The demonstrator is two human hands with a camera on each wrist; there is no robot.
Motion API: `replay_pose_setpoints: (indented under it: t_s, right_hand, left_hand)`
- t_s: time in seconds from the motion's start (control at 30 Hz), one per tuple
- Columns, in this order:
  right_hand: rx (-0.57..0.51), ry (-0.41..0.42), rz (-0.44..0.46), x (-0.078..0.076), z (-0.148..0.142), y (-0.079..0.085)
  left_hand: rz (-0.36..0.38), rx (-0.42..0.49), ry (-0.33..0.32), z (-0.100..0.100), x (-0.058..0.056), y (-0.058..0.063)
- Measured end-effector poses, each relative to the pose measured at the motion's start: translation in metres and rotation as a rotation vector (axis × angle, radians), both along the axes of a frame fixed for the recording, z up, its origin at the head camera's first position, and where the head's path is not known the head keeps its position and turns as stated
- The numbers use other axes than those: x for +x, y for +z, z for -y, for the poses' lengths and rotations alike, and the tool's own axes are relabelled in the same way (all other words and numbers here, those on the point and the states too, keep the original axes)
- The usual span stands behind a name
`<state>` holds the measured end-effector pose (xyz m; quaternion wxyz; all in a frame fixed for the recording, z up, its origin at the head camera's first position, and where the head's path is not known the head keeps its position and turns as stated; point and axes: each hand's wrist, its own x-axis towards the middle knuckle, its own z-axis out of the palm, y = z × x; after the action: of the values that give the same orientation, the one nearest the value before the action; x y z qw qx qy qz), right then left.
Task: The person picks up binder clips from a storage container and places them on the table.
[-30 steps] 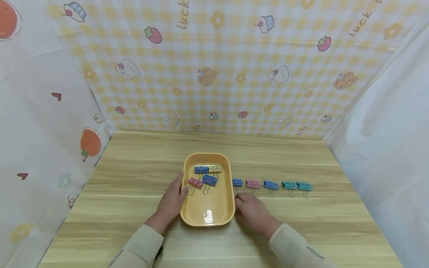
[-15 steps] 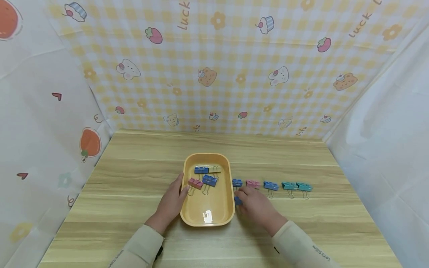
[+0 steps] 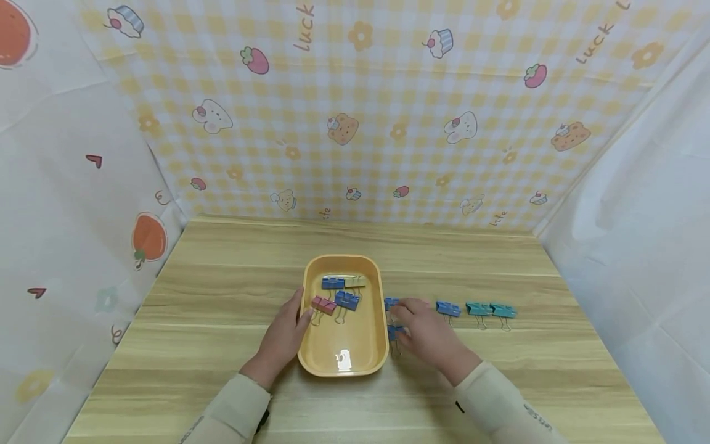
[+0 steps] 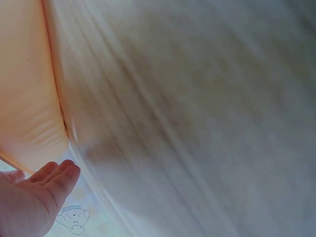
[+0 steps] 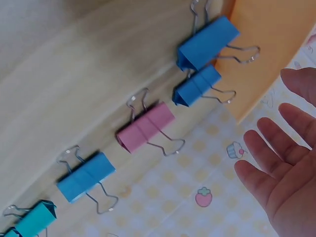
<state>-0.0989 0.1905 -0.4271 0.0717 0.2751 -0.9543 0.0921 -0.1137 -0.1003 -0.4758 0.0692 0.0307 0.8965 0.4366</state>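
A yellow tray (image 3: 360, 342) holds two blue binder clips, a pink binder clip (image 3: 323, 304) and a pale yellow binder clip (image 3: 355, 282). My left hand (image 3: 283, 333) grips its left side, thumb at the rim and fingers along the outer wall. Beside the right wall my right hand (image 3: 429, 333) hovers with spread fingers, holding nothing, as the right wrist view shows. Nearest to it, a larger blue binder clip (image 5: 207, 43) lies against the tray, with a smaller blue binder clip (image 5: 197, 85) just behind. In the head view the hand mostly covers another pink binder clip (image 5: 145, 127).
Rightward along the row on the wooden table (image 3: 499, 370) lie a blue binder clip (image 3: 448, 308), a teal binder clip (image 3: 479, 308) and a second teal binder clip (image 3: 502, 309). A checked cloth (image 3: 399, 160) hangs behind the table, with white cloths at both sides.
My right hand has drawn back from the larger blue binder clip beside the tray and moved up and right, over the pink one. My left hand and the tray stay in place.
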Motion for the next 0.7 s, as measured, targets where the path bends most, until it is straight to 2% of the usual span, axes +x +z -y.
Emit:
replay_pose_setpoints:
  t_s: [0.3,0.7]
  right_hand:
    - [-0.029,-0.006,-0.078,-0.011,-0.001,0.005]
    - [-0.031,-0.016,-0.019,-0.026,0.002,0.012]
  left_hand:
    - [0.017,-0.008,0.008,-0.001,0.0,0.001]
    - [0.013,-0.019,0.002,0.0,0.0,0.001]
